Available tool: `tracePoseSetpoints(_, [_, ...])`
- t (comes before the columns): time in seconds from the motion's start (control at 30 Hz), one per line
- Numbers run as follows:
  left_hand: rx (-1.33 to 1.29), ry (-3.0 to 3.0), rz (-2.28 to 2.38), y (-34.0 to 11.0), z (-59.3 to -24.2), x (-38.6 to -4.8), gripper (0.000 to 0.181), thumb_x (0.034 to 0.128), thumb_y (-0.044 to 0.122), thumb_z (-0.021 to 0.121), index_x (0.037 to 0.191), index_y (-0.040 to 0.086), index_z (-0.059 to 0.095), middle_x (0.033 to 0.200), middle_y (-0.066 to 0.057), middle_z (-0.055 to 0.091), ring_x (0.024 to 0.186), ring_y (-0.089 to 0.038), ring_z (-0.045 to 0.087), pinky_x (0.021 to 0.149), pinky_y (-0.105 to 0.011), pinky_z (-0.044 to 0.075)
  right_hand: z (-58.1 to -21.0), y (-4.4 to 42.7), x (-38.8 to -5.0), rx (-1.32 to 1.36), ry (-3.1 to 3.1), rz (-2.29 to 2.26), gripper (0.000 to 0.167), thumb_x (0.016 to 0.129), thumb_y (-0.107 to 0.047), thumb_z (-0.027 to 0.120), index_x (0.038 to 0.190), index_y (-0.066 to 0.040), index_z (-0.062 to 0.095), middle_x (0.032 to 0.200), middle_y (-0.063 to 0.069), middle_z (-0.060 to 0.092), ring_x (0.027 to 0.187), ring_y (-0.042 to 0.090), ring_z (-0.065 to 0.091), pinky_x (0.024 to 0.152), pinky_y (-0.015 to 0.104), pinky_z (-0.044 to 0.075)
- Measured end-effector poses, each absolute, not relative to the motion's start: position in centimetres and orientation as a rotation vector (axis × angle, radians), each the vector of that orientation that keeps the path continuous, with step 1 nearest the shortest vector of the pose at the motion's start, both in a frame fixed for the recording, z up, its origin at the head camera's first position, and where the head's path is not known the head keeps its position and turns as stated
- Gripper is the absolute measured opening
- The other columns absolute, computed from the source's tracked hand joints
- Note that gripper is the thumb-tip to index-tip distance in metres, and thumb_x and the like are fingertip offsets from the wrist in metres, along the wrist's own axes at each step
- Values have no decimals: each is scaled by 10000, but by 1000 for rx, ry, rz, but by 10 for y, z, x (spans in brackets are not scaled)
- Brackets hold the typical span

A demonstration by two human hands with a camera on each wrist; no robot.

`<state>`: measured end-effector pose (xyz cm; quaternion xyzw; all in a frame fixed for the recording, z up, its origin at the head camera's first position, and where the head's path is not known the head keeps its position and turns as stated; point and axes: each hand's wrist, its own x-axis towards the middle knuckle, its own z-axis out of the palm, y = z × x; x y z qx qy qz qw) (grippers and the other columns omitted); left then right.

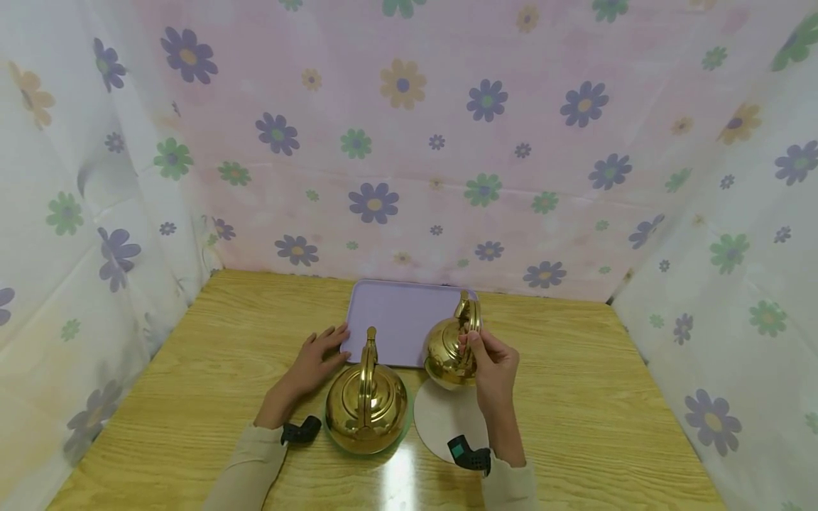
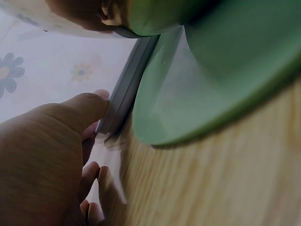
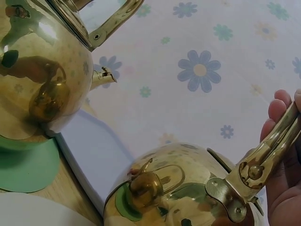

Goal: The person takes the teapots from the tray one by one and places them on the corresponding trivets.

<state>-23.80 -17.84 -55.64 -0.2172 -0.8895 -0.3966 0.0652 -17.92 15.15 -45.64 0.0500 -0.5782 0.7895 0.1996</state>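
My right hand (image 1: 497, 369) grips the handle of a smaller gold kettle (image 1: 442, 355), which is over the near right part of a lilac tray (image 1: 390, 312). Whether its base touches the tray is hidden. In the right wrist view, the fingers (image 3: 277, 110) bend round the handle of this kettle (image 3: 188, 188). At the tray's near left corner lies my left hand (image 1: 316, 360), its thumb (image 2: 89, 106) against the tray edge (image 2: 124, 89) and its other fingers loosely spread. A larger gold kettle (image 1: 348, 411) stands upright between the forearms on a green round mat (image 1: 407, 419).
A white round mat (image 1: 441, 422) lies on the wooden table (image 1: 575, 411), right of the green one and partly under the right wrist. Flower-patterned cloth (image 1: 434, 156) hangs behind the table and along both sides. Each wrist wears a black camera (image 1: 302, 430).
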Motion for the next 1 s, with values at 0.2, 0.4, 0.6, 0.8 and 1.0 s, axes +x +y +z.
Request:
tracePoseSetpoints(0.2, [-643, -2700, -1214, -179, -556, -238, 527, 986, 158, 660, 1435, -77, 515, 1555, -213, 428, 1450, -524, 323, 1171, -724, 99, -459, 151, -177, 184, -1577, 2232, 335, 1000, 10, 610, 1161, 301, 572, 783, -25, 765, 693, 56, 705, 699, 200, 596])
tracePoseSetpoints(0.4, [-640, -2690, -1206, -179, -554, -237, 514, 993, 153, 654, 1431, -79, 520, 1553, -218, 430, 1450, -526, 320, 1165, -730, 101, -458, 150, -176, 203, -1575, 2235, 283, 998, 39, 596, 1123, 292, 603, 784, -12, 767, 697, 62, 718, 698, 210, 603])
tracePoseSetpoints(0.6, [-633, -2700, -1213, -179, -551, -236, 518, 994, 149, 653, 1437, -81, 512, 1559, -213, 424, 1462, -514, 310, 1171, -724, 95, -457, 148, -175, 179, -1617, 2207, 277, 1002, 24, 598, 1097, 282, 625, 780, -23, 760, 693, 56, 708, 696, 205, 599])
tracePoseSetpoints(0.8, [-631, -2702, -1217, -179, -550, -236, 522, 997, 150, 651, 1442, -80, 505, 1565, -207, 416, 1465, -510, 307, 1176, -718, 89, -459, 148, -173, 172, -1626, 2196, 243, 1000, 6, 612, 1067, 230, 676, 780, -13, 758, 695, 67, 706, 695, 202, 596])
tracePoseSetpoints(1.0, [-638, -2685, -1233, -177, -553, -235, 517, 991, 147, 655, 1429, -88, 514, 1557, -220, 421, 1452, -526, 314, 1171, -723, 86, -461, 151, -168, 207, -1626, 2176, 317, 1003, 24, 594, 1109, 322, 580, 786, -27, 754, 705, 63, 699, 690, 190, 590])
